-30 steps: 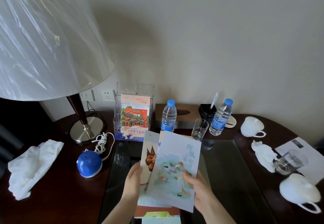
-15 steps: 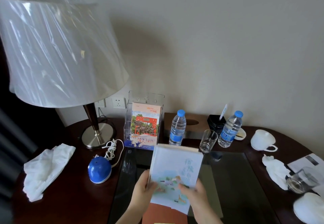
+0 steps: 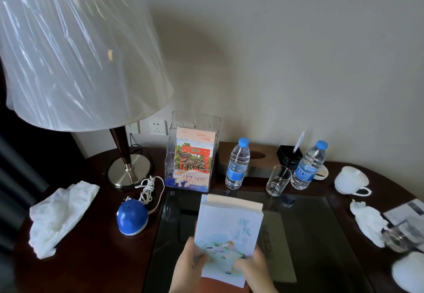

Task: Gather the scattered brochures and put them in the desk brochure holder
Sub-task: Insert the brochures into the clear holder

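Observation:
A squared-up stack of brochures (image 3: 229, 226), pale blue illustrated cover on top, is held upright above the glass desk top. My left hand (image 3: 189, 267) grips its lower left edge and my right hand (image 3: 253, 267) grips its lower right edge. Behind it, near the wall, stands the clear acrylic brochure holder (image 3: 195, 122) with one red-gate brochure (image 3: 194, 157) inside. The stack's top edge sits just in front of and below the holder.
A large lamp (image 3: 75, 49) with metal base stands at left, a blue round device (image 3: 132, 219) with white cord beside it. Two water bottles (image 3: 237, 164), a glass (image 3: 278, 180), cups (image 3: 351, 180) and crumpled tissues (image 3: 59, 214) lie around the dark desk.
The fanned brochures have been squared into one neat stack between both hands. The view has shifted, so the desk items appear lower and further right.

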{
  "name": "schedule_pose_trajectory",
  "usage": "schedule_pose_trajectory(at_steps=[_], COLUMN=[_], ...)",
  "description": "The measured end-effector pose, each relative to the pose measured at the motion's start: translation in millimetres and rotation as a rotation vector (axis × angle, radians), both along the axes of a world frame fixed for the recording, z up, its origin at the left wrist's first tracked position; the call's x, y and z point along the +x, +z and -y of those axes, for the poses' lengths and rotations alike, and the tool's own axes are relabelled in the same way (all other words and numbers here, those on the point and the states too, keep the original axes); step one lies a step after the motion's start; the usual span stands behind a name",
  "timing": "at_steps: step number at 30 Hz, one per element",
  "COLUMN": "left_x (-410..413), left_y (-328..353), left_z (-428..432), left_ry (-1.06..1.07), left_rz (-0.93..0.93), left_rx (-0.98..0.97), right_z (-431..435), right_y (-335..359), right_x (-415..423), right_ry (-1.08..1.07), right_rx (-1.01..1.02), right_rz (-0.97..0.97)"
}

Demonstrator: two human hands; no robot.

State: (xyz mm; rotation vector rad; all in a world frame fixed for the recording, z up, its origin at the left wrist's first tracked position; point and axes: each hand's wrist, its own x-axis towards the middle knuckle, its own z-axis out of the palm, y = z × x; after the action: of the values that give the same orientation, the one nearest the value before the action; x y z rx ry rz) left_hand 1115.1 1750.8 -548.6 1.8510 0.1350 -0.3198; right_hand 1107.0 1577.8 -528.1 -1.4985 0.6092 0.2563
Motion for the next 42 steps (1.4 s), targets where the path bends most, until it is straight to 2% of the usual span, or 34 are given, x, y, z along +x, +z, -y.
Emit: schedule_pose_trajectory(at_steps=[5,8,13,15,19,22,24,27,33,42], left_x=[36,73,153,187,242,271,278,277,268,257], left_y=[44,86,160,179,184,176,168,151,144,145], left_z=[-23,-28,-18,-16,-27,-35,-41,-50,-48,-53], left_ry=[-0.095,-0.154,-0.122,-0.091,-0.060,-0.236,-0.344,-0.391,-0.301,-0.263], left_rz=[0.216,0.315,0.509,0.609,0.653,0.563,0.488,0.490,0.609,0.624], left_rx=[0.094,0.069,0.081,0.228,0.697,0.999,1.088,1.069,1.005,0.935], right_z=[30,41,42,46,56,58,50,27,-17,-8], right_y=[74,134,216,238,268,279,281,274,244,204], right_x=[29,64,128,151,187,212,230,258,303,330], right_ry=[0.242,0.368,0.279,0.220,0.043,-0.027,-0.017,0.019,0.084,0.186], right_rx=[-0.230,-0.268,-0.265,-0.271,-0.231,-0.213,-0.222,-0.254,-0.330,-0.388], right_rz=[0.203,0.303,0.499,0.565,0.667,0.711,0.701,0.644,0.541,0.373])
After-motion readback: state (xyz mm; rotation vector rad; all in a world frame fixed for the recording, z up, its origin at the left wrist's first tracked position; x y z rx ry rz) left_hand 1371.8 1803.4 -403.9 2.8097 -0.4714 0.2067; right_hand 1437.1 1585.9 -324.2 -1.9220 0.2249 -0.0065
